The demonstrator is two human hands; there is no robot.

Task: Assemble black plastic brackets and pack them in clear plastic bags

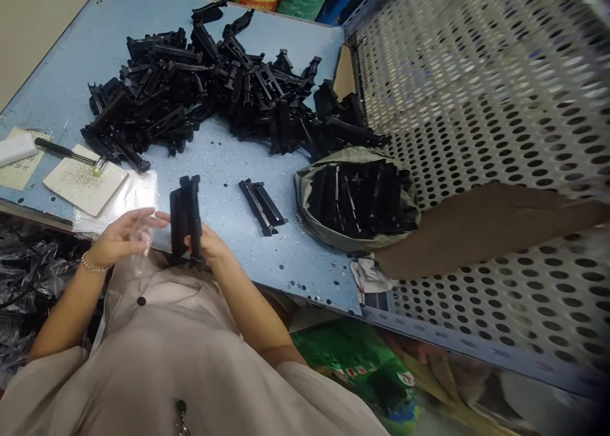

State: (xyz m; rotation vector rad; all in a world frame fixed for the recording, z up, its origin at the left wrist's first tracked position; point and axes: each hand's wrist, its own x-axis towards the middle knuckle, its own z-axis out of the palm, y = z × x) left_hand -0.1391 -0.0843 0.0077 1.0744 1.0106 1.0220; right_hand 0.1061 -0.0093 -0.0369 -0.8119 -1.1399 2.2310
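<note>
Close to my body, my right hand (210,242) grips black plastic parts (185,217) that stand upright. My left hand (128,236), just to their left, has its fingers closed on a clear plastic bag (142,239); one fingertip reaches toward the black parts. A stack of clear bags (143,194) lies on the blue table (223,213) beyond my left hand. Right of my right hand, a single black part (263,207) lies flat. Farther right is a round sack (309,223) filled with black parts.
A large heap of black parts (166,93) covers the table's far half. At the left are a board (88,185) with a black-handled tool (61,149) on it and a white object (16,150). A perforated metal panel (476,131) bounds the right side.
</note>
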